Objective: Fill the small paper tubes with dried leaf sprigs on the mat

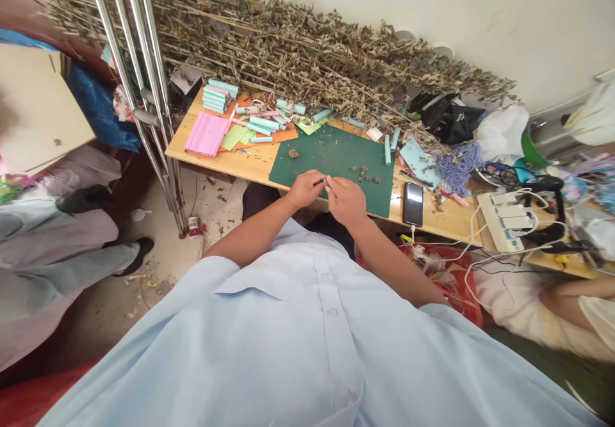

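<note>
My left hand (pixel 307 188) and my right hand (pixel 344 200) meet over the near edge of a green cutting mat (pixel 331 152). Both are closed, thumbs and fingers pinched together around something small and dark between them that I cannot make out. Just beyond my left hand lies a brown clump of dried leaf (pixel 293 153). Several smaller brown clumps (pixel 365 175) are scattered on the mat past my right hand. Crumbs of leaf dot the mat.
Dried leafy stalks (pixel 288 49) line the wall behind. Pale blue rolled tubes (pixel 264 123) and pink sheets (pixel 207 134) lie left; a phone (pixel 413 204) and a power strip (pixel 502 222) lie right. Metal crutches (pixel 139 81) stand left. Other people sit on both sides.
</note>
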`<action>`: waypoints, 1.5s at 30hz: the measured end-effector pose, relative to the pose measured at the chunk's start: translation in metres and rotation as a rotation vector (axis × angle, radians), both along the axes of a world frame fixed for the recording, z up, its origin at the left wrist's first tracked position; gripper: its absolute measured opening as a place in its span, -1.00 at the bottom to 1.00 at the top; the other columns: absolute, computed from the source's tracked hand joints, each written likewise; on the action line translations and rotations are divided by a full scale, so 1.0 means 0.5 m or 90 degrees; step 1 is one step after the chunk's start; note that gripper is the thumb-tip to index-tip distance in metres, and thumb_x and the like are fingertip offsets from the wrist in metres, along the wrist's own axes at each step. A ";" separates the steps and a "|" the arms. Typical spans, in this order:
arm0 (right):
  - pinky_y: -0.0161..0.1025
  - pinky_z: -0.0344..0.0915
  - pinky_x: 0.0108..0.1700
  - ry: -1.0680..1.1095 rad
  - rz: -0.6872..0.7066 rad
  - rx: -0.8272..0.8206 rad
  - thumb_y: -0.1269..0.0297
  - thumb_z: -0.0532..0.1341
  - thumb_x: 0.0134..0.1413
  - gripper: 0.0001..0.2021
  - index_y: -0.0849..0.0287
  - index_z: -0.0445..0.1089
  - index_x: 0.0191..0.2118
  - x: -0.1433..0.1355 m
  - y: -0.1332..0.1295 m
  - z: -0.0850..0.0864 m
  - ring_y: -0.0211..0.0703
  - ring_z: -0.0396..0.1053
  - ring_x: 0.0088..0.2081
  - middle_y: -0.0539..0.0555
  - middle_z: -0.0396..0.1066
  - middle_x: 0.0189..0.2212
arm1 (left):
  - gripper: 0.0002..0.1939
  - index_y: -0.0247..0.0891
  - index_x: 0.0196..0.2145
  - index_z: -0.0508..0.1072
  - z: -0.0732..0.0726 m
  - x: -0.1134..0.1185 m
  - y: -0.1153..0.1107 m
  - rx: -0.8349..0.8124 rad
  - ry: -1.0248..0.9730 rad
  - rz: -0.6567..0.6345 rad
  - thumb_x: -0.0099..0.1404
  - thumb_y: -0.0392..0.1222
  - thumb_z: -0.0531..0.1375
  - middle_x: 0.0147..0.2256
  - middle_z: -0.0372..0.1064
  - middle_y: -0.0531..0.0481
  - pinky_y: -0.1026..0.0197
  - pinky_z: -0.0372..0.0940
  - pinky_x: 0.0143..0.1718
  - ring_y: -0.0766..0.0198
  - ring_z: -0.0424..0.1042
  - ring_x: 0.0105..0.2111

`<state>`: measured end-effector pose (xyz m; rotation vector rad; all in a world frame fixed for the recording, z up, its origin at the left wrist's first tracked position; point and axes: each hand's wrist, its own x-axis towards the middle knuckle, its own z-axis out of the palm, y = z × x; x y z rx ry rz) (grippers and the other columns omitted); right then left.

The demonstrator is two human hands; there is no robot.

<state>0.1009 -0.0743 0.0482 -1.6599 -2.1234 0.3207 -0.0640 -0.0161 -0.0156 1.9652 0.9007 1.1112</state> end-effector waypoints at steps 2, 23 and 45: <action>0.02 0.39 0.20 0.163 -0.037 -0.037 0.13 0.14 0.34 -0.63 0.09 0.60 0.08 0.003 0.012 -0.007 0.06 0.51 0.08 0.19 0.59 0.03 | -0.81 -0.25 -0.30 0.56 -0.001 0.001 -0.001 -0.005 -0.001 0.006 0.43 -0.21 0.16 -0.35 0.45 -0.04 0.18 0.34 -0.15 0.22 0.42 -0.25; -0.29 0.39 -0.45 0.475 -0.270 -0.301 0.24 0.41 -0.25 -0.87 0.19 0.61 -0.51 -0.010 0.079 0.031 -0.23 0.38 -0.51 0.02 0.46 -0.63 | -0.73 -0.25 -0.15 0.62 -0.015 0.005 -0.002 0.002 -0.013 0.003 0.49 -0.04 0.19 -0.28 0.52 -0.09 0.18 0.35 -0.12 0.21 0.46 -0.22; -0.26 0.58 -0.40 0.431 -0.362 -0.424 0.64 0.35 -0.17 -0.76 0.22 0.34 -0.56 -0.038 0.108 0.076 -0.10 0.56 -0.44 0.07 0.47 -0.62 | -0.74 -0.19 -0.11 0.67 -0.026 0.011 0.000 0.010 -0.073 -0.019 0.51 -0.08 0.18 -0.23 0.56 -0.10 0.20 0.35 -0.06 0.21 0.50 -0.17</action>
